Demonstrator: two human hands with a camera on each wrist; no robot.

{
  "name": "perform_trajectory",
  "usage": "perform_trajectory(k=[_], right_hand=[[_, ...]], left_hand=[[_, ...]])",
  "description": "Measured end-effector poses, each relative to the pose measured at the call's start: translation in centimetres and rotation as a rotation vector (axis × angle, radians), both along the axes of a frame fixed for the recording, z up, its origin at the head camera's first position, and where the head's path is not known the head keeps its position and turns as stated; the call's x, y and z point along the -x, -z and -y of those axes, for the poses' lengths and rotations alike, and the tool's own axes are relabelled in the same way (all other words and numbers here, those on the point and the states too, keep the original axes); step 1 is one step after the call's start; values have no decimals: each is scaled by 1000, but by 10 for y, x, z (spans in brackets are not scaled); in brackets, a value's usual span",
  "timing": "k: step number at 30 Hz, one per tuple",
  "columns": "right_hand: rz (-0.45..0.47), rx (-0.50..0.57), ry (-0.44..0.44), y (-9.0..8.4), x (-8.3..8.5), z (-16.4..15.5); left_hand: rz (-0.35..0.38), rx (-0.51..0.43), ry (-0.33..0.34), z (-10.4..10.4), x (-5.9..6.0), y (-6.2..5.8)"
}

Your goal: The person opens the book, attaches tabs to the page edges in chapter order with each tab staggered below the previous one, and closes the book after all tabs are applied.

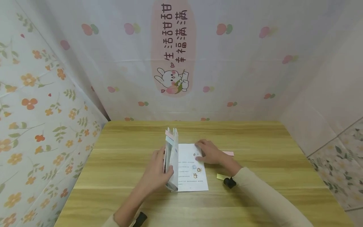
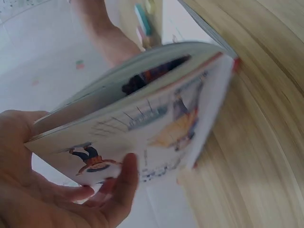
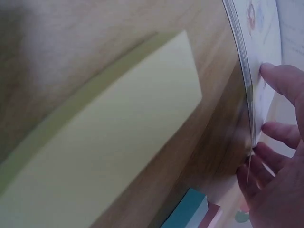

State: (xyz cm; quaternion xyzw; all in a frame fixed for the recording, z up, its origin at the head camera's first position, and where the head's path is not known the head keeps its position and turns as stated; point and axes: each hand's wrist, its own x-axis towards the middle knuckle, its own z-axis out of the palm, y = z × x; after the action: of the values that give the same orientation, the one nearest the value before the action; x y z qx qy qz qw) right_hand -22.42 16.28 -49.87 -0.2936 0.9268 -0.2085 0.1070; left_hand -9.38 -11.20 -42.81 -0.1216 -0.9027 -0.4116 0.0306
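Note:
A book (image 1: 193, 184) lies open on the table, its left part of cover and pages raised nearly upright. My left hand (image 1: 158, 171) grips that raised part, thumb on the page side and fingers against the illustrated cover (image 2: 142, 137). Pink and blue sticky tabs (image 1: 169, 136) stick out near its top. On the right page, with print and small animal drawings, my right hand (image 1: 211, 152) holds the outer edge near the upper corner. In the right wrist view its thumb (image 3: 280, 78) rests on the page, other fingers curl at the edge.
Right of the book lie a yellow sticky-note pad (image 1: 220, 177) and a pink one (image 1: 228, 153), partly behind my right arm. A teal pad (image 3: 190, 209) shows beside the pink one in the right wrist view. A printed curtain (image 1: 241, 78) hangs behind the wooden table (image 1: 127, 135).

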Motion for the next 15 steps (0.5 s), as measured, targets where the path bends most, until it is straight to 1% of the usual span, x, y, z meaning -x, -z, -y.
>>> perform_trajectory(k=[4, 8, 12, 15], right_hand=[[-4, -58, -7, -2, -6, -1], [3, -99, -11, 0, -8, -6], [22, -64, -11, -1, -10, -14], [4, -18, -22, -2, -10, -21]], left_hand=[[30, -51, 48, -9, -1, 1], [54, -65, 82, -18, -1, 2], [77, -57, 121, -29, -1, 2], [94, -33, 148, -37, 0, 2]])
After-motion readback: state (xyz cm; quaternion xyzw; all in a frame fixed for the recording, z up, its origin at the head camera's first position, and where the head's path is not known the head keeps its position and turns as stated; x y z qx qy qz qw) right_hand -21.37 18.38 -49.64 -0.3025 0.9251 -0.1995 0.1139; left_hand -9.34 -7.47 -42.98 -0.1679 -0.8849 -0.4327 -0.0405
